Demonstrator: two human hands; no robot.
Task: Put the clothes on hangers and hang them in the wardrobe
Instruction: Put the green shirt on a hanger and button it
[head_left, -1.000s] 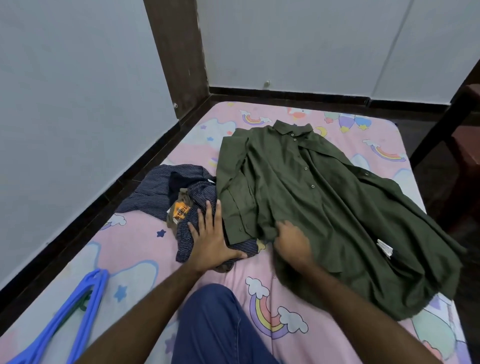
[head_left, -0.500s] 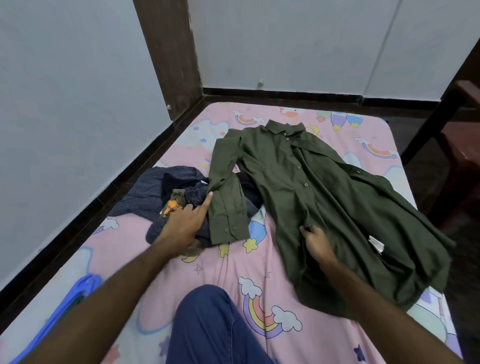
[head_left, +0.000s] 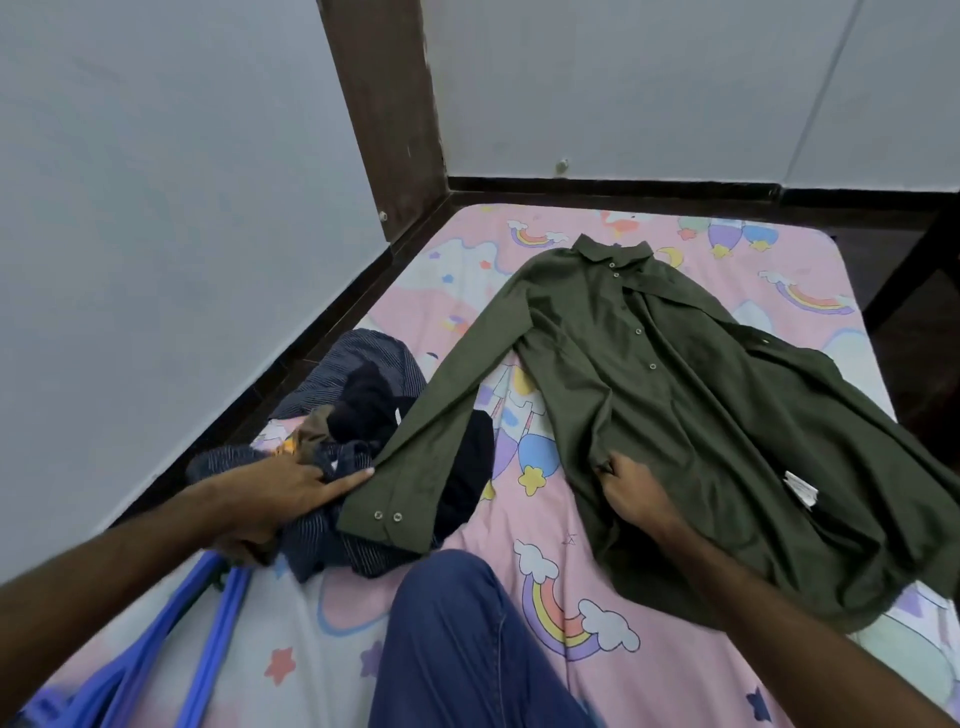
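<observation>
A dark green button shirt (head_left: 675, 374) lies spread on the bed, collar at the far end. Its left sleeve (head_left: 441, 426) runs down toward me and lies partly over a heap of dark striped and black clothes (head_left: 358, 405). My left hand (head_left: 280, 491) rests on that heap, a straight finger touching the sleeve's edge near the cuff. My right hand (head_left: 631, 491) grips the shirt's front edge, fingers curled into the fabric. Blue plastic hangers (head_left: 208, 623) lie at the near left, partly under my left forearm.
The pink rainbow-print bedsheet (head_left: 550, 571) covers the mattress. Grey walls close in on the left and far sides, with a dark wooden post (head_left: 384, 104) in the corner. Dark furniture (head_left: 919, 291) stands past the bed's right edge. My blue-jeaned knee (head_left: 457, 639) is at the bottom centre.
The green sleeve has been drawn out to the left and now lies straight over the heap. My left hand slid left with the heap. My right hand kept its hold on the shirt front.
</observation>
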